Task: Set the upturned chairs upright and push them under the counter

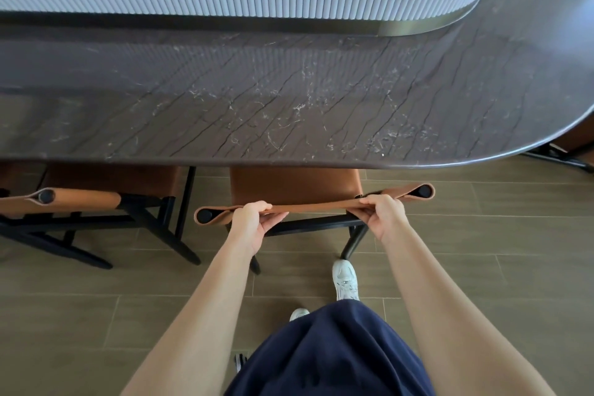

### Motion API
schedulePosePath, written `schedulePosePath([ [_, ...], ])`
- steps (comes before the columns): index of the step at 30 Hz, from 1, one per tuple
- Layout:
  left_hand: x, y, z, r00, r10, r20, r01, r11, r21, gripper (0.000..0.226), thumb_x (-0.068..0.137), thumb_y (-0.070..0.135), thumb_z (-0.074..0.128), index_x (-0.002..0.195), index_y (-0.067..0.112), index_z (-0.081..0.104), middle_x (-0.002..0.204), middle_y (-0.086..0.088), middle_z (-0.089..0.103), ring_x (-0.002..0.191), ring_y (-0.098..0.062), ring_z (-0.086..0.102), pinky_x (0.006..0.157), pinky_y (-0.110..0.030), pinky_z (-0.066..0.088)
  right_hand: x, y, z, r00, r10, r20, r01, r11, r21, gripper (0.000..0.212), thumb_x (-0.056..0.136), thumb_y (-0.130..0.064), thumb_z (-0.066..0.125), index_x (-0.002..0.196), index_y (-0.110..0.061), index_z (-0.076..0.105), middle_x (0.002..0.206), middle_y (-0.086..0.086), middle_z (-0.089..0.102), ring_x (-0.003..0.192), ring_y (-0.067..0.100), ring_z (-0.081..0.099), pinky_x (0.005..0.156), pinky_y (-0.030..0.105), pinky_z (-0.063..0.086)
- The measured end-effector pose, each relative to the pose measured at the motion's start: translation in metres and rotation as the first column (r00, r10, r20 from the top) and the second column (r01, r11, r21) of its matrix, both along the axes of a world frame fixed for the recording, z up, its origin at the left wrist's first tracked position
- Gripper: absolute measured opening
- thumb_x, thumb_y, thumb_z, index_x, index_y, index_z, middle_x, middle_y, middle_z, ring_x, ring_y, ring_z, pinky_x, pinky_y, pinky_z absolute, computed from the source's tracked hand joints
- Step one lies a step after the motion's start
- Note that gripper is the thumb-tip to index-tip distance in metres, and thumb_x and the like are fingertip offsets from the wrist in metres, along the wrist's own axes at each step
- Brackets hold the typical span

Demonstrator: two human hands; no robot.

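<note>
— What sits closest to the lens?

— A navy garment (331, 357) at the bottom edge, worn by the person. Both bare forearms reach forward past it, and a white shoe (345, 278) rests on the wood-look floor (482, 235) just ahead.

— And starting from the left?

— A left chair (109, 178) stands upright on black legs. Its tan leather seat is tucked partly beneath the dark veined counter (289, 100), and its back lies on the near side of the counter's edge.

— Then the hands?

— The left hand (249, 222) comes next. Its fingers curl over the top edge of the tan leather backrest (316, 206) of the middle chair (294, 183), grasping it just inward of the left post's round black end.

— Where is that chair?

— It is upright, its visible legs on the floor, directly in front of the person. The far part of the seat disappears under the counter's rim. The backrest lies on the near side, stretched between the two hands.

— The other hand?

— The right hand (384, 214) clasps the same backrest near its right end, fingers wrapped over the strap, just short of the right post.

— Anything further right?

— A third chair (561, 156) shows under the counter's curved end, only a sliver of tan and black frame.
</note>
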State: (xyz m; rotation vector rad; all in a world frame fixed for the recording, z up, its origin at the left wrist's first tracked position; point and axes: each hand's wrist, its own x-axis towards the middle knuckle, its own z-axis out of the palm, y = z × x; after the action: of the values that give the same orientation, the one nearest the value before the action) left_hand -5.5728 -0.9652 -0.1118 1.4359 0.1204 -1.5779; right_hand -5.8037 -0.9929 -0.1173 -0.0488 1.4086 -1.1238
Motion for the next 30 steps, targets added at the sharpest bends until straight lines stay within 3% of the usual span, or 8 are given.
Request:
schedulePosePath([
  [12, -0.004, -0.009, -0.005, 0.998, 0.058, -0.003, -0.058, 0.998, 0.017, 0.017, 0.088, -0.016, 0.047, 0.087, -0.001, 0.055, 0.089, -0.02, 0.058, 0.081, -0.038, 0.065, 0.086, -0.046, 0.055, -0.01, -0.012, -0.008, 0.997, 0.073, 0.016, -0.074, 0.996, 0.046, 0.017, 0.085, 0.02, 0.052, 0.089, 0.003, 0.051, 0.087, 0.021, 0.058, 0.075, 0.033, 0.066, 0.05, 0.039, 0.058],
  [19, -0.002, -0.006, -0.007, 0.999, 0.041, -0.024, -0.041, 0.999, 0.009, 0.014, 0.088, -0.013, 0.053, 0.094, -0.001, 0.057, 0.101, -0.021, 0.059, 0.092, -0.041, 0.067, 0.068, -0.045, 0.061, -0.012, -0.009, -0.004, 0.99, 0.144, 0.0, -0.144, 0.988, 0.047, 0.009, 0.09, 0.009, 0.058, 0.098, 0.005, 0.054, 0.09, 0.02, 0.061, 0.082, 0.032, 0.067, 0.061, 0.039, 0.061],
  [21, 0.0, -0.003, -0.007, 0.999, 0.013, -0.041, -0.013, 1.0, -0.007, 0.013, 0.087, -0.007, 0.06, 0.099, -0.001, 0.058, 0.108, -0.023, 0.06, 0.093, -0.041, 0.068, 0.073, -0.045, 0.06, -0.013, -0.006, -0.004, 0.985, 0.174, -0.005, -0.174, 0.983, 0.05, 0.018, 0.093, 0.0, 0.06, 0.109, 0.005, 0.053, 0.096, 0.021, 0.062, 0.081, 0.033, 0.068, 0.063, 0.039, 0.062],
  [24, 0.003, 0.003, -0.005, 0.995, -0.075, -0.064, 0.072, 0.997, -0.034, 0.029, 0.084, 0.011, 0.072, 0.108, 0.006, 0.056, 0.111, -0.028, 0.062, 0.093, -0.038, 0.07, 0.082, -0.044, 0.059, -0.016, -0.001, -0.003, 0.973, 0.232, -0.014, -0.231, 0.971, 0.063, 0.031, 0.097, -0.012, 0.058, 0.122, 0.004, 0.051, 0.106, 0.021, 0.061, 0.079, 0.031, 0.068, 0.06, 0.037, 0.061],
  [30, 0.005, 0.011, 0.0, 0.994, -0.071, -0.088, 0.067, 0.997, -0.046, 0.05, 0.089, 0.023, 0.068, 0.13, 0.008, 0.045, 0.122, -0.026, 0.058, 0.097, -0.037, 0.069, 0.077, -0.045, 0.058, -0.023, 0.014, 0.002, 0.959, 0.279, -0.058, -0.276, 0.96, 0.048, 0.041, 0.1, -0.024, 0.052, 0.131, 0.004, 0.052, 0.112, 0.018, 0.066, 0.099, 0.028, 0.066, 0.07, 0.037, 0.059],
])
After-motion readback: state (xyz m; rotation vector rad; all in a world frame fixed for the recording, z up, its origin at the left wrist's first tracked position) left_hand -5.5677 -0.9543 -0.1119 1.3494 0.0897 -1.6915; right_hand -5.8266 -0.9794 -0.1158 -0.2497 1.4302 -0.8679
